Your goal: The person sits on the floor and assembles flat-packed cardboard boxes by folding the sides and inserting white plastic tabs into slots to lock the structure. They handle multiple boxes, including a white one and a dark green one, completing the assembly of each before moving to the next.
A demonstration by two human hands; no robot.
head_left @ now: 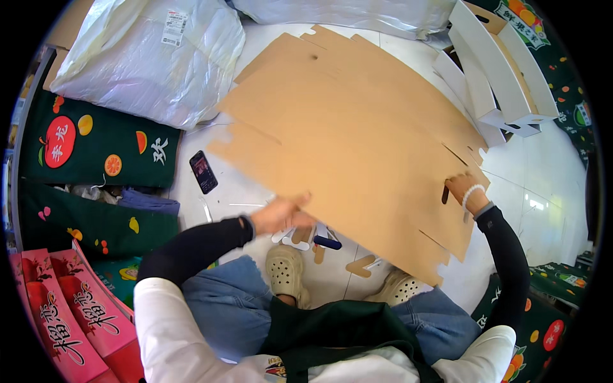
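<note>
A large flat brown cardboard box blank (pixel 345 134), notched and slit along its edges, spreads out in front of me at a slant. My left hand (pixel 284 214) is at its near left edge, thumb over the top and the other fingers along the rim, slightly blurred. On the right side, my right hand (pixel 466 190) has its fingers curled at a dark oval hand hole (pixel 445 193) in the board, gripping it there. Below the near edge lie small cut-out cardboard pieces (pixel 361 265) and a dark blue oblong object (pixel 327 242).
A phone (pixel 204 172) rests on the white tiled floor at the left. Beyond it sits a plastic-wrapped bundle (pixel 150 60). White boxes (pixel 501 70) stand at the far right, pink boxes (pixel 76 306) at the near left. My clogs (pixel 287 274) flank the cut-outs.
</note>
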